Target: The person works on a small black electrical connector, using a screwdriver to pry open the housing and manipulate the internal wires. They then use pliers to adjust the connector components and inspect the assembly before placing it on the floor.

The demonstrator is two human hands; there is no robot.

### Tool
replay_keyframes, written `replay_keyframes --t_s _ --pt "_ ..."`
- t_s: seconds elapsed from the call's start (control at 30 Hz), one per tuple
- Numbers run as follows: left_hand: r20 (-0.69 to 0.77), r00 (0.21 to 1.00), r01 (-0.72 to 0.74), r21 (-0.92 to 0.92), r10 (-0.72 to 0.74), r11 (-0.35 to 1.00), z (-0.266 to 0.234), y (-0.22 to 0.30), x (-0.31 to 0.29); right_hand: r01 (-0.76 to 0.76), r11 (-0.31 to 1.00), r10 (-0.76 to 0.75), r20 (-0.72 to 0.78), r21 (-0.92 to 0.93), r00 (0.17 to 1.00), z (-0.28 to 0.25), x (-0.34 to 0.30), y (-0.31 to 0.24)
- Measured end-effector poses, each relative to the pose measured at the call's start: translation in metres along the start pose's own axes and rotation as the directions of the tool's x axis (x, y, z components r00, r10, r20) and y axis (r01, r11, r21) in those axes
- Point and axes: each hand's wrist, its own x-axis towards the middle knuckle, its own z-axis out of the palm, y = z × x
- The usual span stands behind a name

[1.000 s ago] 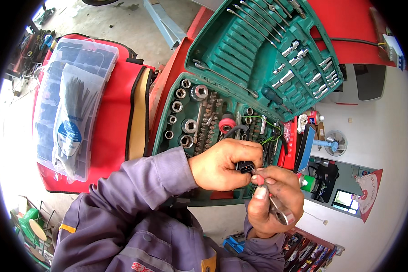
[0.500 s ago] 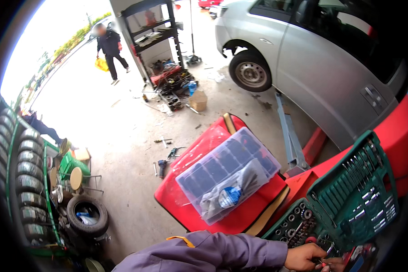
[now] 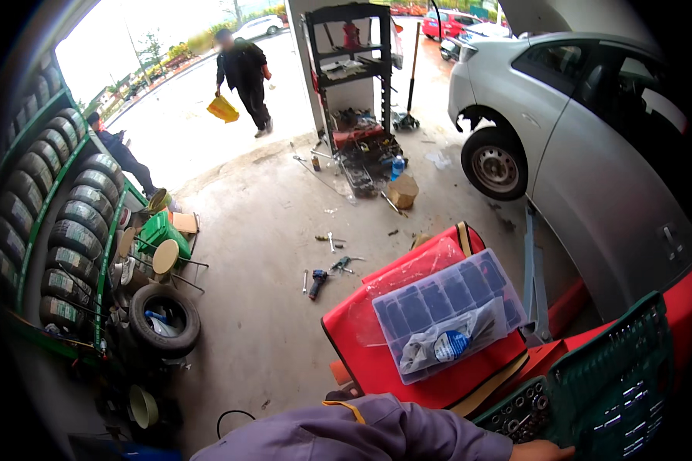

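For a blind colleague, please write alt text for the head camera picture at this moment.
A grey sleeve reaches from the lower edge toward an open green socket case, with only the left wrist visible. A clear organizer box lies on a red bag; beyond are a silver car, stacked tires and a walking person.

Socket case (image 3: 592, 399) lay open at lower right, beside the left hand (image 3: 542, 452). Left of it sat the tool bag (image 3: 377, 346), a compartment box (image 3: 446, 307) on top. Car (image 3: 592, 146) stood behind; tyre rack (image 3: 46, 207) at far left; shelf unit (image 3: 350, 77) behind centre.
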Motion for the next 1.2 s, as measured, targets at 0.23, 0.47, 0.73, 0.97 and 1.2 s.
replay_keyframes --t_s 0.23,0.47,0.73,0.97,1.2 --pt "0.174 0.979 -0.13 0.119 0.109 0.984 0.022 0.015 -0.006 -0.069 0.998 0.067 -0.118 -0.008 0.991 -0.043 -0.03 0.014" --pt "0.192 0.98 -0.056 0.019 0.051 0.998 0.004 0.02 -0.014 -0.053 0.995 0.071 -0.223 0.089 0.972 -0.027 -0.045 0.023" --pt "0.404 0.91 0.195 -0.226 -0.09 0.954 0.0 0.03 -0.023 0.104 0.831 0.1 -0.331 0.546 0.938 -0.037 -0.08 0.066" --pt "0.366 0.929 0.038 0.046 -0.053 0.998 -0.008 0.034 -0.014 0.24 0.769 -0.002 -0.373 0.593 0.928 -0.046 -0.074 0.081" --pt "0.394 0.908 -0.293 0.348 0.145 0.891 0.007 0.022 0.003 0.127 0.77 0.13 -0.347 0.626 0.929 -0.064 -0.06 0.082"
